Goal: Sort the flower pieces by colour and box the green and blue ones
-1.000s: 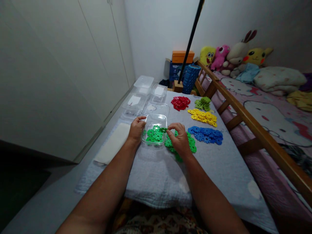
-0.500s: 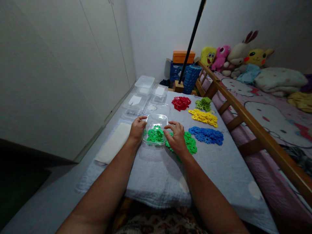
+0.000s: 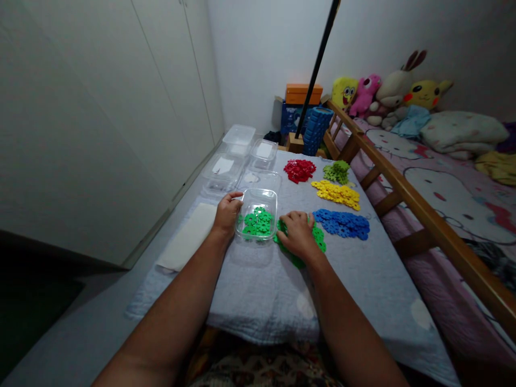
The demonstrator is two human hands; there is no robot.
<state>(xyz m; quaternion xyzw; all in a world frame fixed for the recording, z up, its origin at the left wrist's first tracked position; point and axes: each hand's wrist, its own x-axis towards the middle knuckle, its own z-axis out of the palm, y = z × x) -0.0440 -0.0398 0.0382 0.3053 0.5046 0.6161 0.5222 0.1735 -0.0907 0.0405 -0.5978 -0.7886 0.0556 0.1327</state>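
A clear plastic box (image 3: 266, 196) sits on the pale blue quilt (image 3: 258, 290) and holds several green flower-shaped pieces (image 3: 257, 222). My left hand (image 3: 227, 214) grips the box's left side, fingers curled over its rim. To the right of the box lies a loose pile of green pieces (image 3: 318, 238). My right hand (image 3: 297, 234) rests on that pile, fingers curled down onto the pieces. What sits under those fingers is hidden.
Blue (image 3: 342, 223), yellow (image 3: 335, 193), red (image 3: 299, 170) and light green (image 3: 336, 172) piles lie further back. Several empty clear boxes (image 3: 238, 141) stand at back left. A white pad (image 3: 187, 237) lies left. A wooden bed rail (image 3: 407, 198) runs along the right; a black pole (image 3: 316, 70) stands behind.
My right hand left the box's rim and dropped back onto the loose green pile. The left hand stayed on the box.
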